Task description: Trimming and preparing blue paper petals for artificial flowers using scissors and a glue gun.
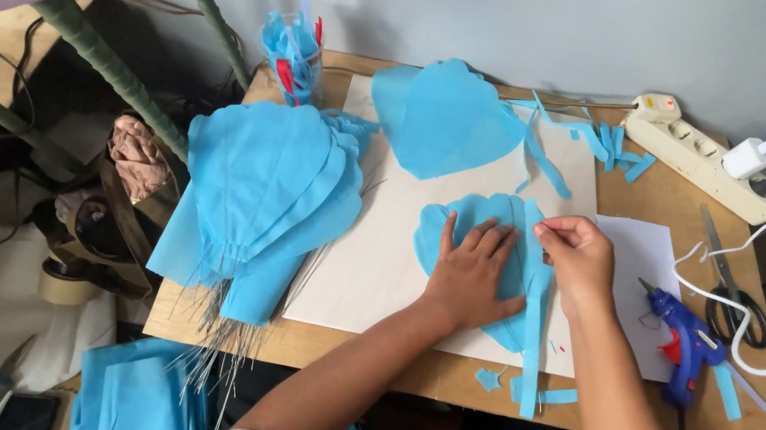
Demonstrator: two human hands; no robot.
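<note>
Petal (488,226) lies under left hand (470,274), right hand (579,259) pinching its edge.

A light-blue, petal-shaped paper piece (499,253) lies flat beneath the left hand (470,274), its narrow strip (532,339) trailing down below the right hand (579,259).

Left hand (472,274) flat on blue petal (461,232) — right hand (577,259) pinching its strip (535,319).

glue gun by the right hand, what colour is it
Blue with a red trigger, clearest in the head view: glue gun.
</note>
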